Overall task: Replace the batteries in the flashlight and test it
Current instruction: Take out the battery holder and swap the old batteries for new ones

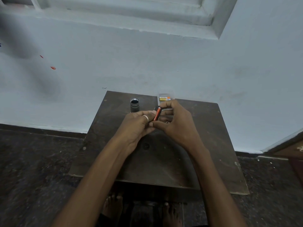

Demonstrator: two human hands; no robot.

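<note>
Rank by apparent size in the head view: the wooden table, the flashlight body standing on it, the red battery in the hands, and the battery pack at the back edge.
1. Wooden table, by far the largest.
2. Flashlight body.
3. Red battery and battery pack: too alike to rank; the hands partly hide the battery, and the pack lies farther away.

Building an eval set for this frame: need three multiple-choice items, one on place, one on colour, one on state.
1. Where does the flashlight body stand?
A. far left of the table
B. on the floor
C. in the left hand

2. What colour is the battery in the hands?
A. green
B. orange-red
C. white

3. How is that battery held?
A. lying loose
B. by the left hand alone
C. between both hands

Answers: A, it stands upright near the far edge; B, its casing shows orange-red; C, the right hand fingers meet the left around it.
</note>
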